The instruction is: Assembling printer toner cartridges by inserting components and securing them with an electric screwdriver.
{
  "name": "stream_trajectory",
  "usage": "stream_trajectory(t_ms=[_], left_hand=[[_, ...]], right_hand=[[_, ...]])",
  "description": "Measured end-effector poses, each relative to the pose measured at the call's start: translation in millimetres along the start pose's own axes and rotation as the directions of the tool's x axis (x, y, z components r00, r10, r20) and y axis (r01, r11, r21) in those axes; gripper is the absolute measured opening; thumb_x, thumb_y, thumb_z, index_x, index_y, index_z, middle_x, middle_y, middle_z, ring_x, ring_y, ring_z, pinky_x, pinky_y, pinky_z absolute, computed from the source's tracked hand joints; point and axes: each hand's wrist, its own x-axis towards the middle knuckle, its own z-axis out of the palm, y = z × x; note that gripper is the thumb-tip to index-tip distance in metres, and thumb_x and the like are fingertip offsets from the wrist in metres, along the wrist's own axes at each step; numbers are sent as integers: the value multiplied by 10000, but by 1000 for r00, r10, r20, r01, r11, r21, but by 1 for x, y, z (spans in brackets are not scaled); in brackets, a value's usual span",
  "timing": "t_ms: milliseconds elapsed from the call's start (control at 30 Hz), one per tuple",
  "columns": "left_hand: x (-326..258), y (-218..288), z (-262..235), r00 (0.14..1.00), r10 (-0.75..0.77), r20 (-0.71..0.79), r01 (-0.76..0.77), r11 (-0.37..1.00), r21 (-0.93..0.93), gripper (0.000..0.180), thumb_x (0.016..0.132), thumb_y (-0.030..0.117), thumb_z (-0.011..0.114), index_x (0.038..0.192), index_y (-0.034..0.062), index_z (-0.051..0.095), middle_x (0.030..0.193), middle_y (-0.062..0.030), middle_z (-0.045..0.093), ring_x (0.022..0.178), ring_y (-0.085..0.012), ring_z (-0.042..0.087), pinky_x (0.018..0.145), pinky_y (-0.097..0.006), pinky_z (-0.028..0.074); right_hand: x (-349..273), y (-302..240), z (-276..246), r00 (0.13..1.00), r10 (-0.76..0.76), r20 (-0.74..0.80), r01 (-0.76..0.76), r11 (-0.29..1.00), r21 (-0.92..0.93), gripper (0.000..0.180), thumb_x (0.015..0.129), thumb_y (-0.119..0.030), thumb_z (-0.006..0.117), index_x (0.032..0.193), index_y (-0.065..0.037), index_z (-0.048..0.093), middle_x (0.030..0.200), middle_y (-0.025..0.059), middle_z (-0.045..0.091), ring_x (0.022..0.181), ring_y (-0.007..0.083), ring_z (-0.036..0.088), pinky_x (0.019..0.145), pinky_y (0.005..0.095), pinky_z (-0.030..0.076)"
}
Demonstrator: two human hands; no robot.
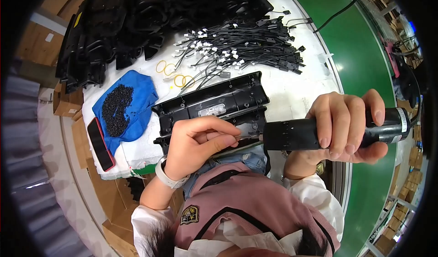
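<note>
Screwdriver [328,131], the black powered cylinder type, lies horizontal in your right hand [346,127]: grip fully wrapped round the barrel, four fingers over the top, thumb underneath. Its rear end with the pale label band sticks out to the right of that grip; the front end runs left out of it to a thin bit [251,138].

Your left hand [196,145] is pinched shut at the bit tip, thumb and forefinger closed on something too small to identify, probably a screw, can't confirm. So the tool's tip touches your left grip, and its body sits just right of it.

Directly behind both grips, further from you: two long black plastic housings [214,99] lying side by side on the white table [296,93], inner sides up, the nearer one partly hidden by your left hand. The bit hovers over the near housing's right end.

Left of your left grip: blue cloth [137,97] carrying a heap of small black screws [116,109], with a red-edged phone [100,143] just beside it at the table edge. Beyond the housings: a few yellow rubber bands [175,77], then a bundle of black cable leads with white connectors [242,47], then stacked black moulded parts [137,15] at the far side.

Right of your right grip: green conveyor belt [365,51] running alongside the table.

White watch [166,177] on your left wrist.
</note>
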Motion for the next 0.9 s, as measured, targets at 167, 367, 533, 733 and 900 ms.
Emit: stream_trajectory(t_ms=[167, 367, 533, 733, 900], left_hand=[[2, -2, -1, 1000, -8, -7, 8, 1000, 10, 160, 811, -123, 643, 962, -80, 674, 956, -127, 683, 859, -147, 673, 773, -237, 552], [6, -2, 0, 999, -43, -6, 44, 990, 137, 150, 800, -118, 657, 942, -75, 681, 931, -121, 688, 840, -145, 677, 755, -230, 549], [16, -4, 4, 984, -168, 52, 167, 986, 23, 191, 788, -127, 659, 968, -64, 674, 926, -106, 689, 842, -149, 679, 754, -234, 549], [111, 27, 39, 979, 105, 173, -183, 820, 542, 205, 790, 71, 709, 980, 4, 673, 857, -77, 693, 788, -143, 660, 679, -280, 518], [296, 12, 71, 747, 437, 501, -520, -86, 850, 155, 840, 63, 583, 947, 1, 676, 904, -201, 675, 813, -363, 664, 709, -396, 532]], right_hand=[[-3, 7, 0, 999, 21, -35, -21, 1000, -4, 406, 909, -362, 640, 1143, -123, 409, 743, -2, 586, 491, 97, 557, 540, 289, 497], [-1, 10, 4, 999, 34, -30, -34, 999, -6, 392, 887, -314, 669, 1114, -111, 422, 714, 11, 600, 485, 106, 571, 488, 269, 484], [-9, 2, -7, 1000, 17, -9, -16, 999, 27, 422, 896, -340, 666, 1127, -117, 392, 764, 29, 597, 533, 157, 577, 473, 300, 454], [-27, -35, -22, 988, -23, -155, 39, 994, 103, 397, 893, -349, 666, 1082, -119, 404, 752, 25, 601, 452, 115, 539, 445, 277, 438], [-42, -64, -14, 989, -13, -146, 19, 999, 35, 373, 857, -278, 711, 1024, -98, 430, 637, 9, 586, 397, 108, 517, 420, 274, 459]])
